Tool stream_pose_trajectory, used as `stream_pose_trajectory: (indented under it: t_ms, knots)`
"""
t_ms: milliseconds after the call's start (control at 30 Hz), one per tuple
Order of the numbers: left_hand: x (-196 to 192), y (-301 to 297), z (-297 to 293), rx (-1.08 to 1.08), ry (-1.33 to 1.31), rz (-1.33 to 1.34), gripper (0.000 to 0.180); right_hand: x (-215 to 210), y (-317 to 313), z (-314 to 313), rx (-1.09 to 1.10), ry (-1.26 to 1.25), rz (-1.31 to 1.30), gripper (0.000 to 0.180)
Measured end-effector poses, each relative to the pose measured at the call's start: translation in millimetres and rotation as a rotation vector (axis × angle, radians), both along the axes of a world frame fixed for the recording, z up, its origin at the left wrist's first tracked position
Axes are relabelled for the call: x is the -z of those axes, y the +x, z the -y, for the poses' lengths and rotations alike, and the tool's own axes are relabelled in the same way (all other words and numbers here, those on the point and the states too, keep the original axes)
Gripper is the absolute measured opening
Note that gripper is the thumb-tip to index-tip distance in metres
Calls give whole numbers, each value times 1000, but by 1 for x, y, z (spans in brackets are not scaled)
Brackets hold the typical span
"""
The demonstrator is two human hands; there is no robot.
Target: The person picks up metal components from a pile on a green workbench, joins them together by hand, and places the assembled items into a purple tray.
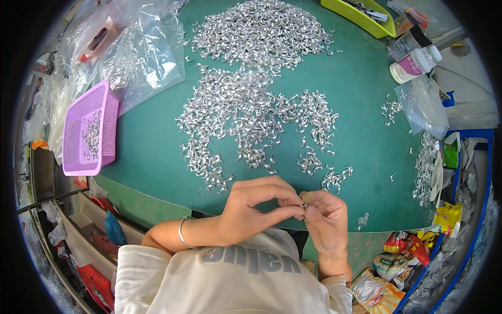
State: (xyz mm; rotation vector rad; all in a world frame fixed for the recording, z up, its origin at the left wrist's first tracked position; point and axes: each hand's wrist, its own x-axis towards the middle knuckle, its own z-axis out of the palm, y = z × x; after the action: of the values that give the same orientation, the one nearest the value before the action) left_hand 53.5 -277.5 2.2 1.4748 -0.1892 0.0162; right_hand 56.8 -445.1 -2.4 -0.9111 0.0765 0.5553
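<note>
Green surface lay strewn with small silver metal clips toward 12 o'clock, while both hands, left hand and right hand, pinched one tiny clip together at 6 o'clock, where a slipped fingertip could likely drop it.

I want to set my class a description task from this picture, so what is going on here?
A person at a green table pinches one small silver metal piece between the fingertips of the left hand and right hand, close to the table's near edge. A large heap of similar metal pieces spreads across the table, and a purple basket at the left holds a few more.
</note>
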Motion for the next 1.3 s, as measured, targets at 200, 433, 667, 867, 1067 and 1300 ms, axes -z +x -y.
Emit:
stream_pose_trajectory:
  t_ms: [200,433,667,867,1067,1300]
  knots:
    - [-3,-1,-5,48,-29,-27,16,-6,-2,-5,56,-115,176,13]
    - [-2,-4,-9,58,-147,-88,15,-12,-3,-12,95,-211,346,17]
    - [-5,-5,-14,101,-183,-72,15,-16,-4,-17,125,-213,319,17]
    - [-7,-9,-12,104,-346,-155,14,-18,-9,-21,195,-427,487,22]
    - [-11,-10,-15,117,-408,-207,14,-23,-8,-26,206,-530,653,24]
    - [-11,-13,-18,127,-442,-233,14,-24,-10,-29,225,-530,612,21]
